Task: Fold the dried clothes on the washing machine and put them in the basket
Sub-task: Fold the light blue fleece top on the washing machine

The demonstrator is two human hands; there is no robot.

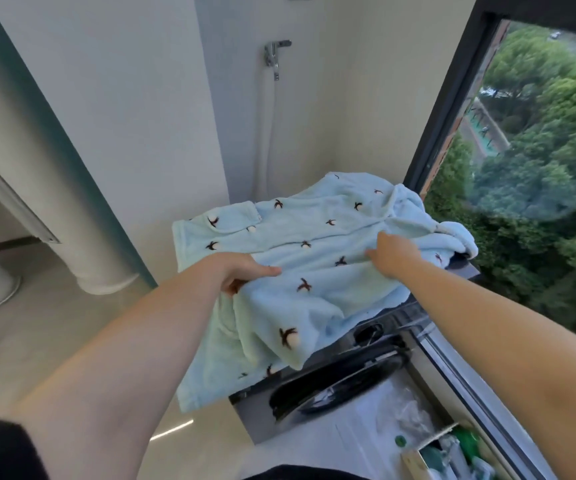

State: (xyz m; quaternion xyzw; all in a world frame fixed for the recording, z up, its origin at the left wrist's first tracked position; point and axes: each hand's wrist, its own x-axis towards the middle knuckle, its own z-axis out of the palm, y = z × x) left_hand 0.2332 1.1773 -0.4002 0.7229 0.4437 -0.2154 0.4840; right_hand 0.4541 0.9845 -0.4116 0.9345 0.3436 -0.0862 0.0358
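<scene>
**Fleece top half off the machine; slip risk at front edge**

Risk: a large part of the pale blue fleece top hangs over the front-left corner of the washing machine, below its top surface. If either hold loosens, the weight of that hanging part could drag the rest off towards the floor. A sleeve end also lies bunched at the machine's window-side edge and could slide off that way. With the fabric rumpled between the hands, any fold made now would likely come out crooked.

Grip: the left hand clamps the fabric at the machine's front edge, thumb flat on top and fingers curled underneath. The right hand, further back on the machine top near the collar, curls into a raised ridge of cloth and appears to pinch it; its fingertips are hidden.

Position: the top spans between both holds, with its pocket end at the machine's rear-left. No basket is identifiable.
</scene>
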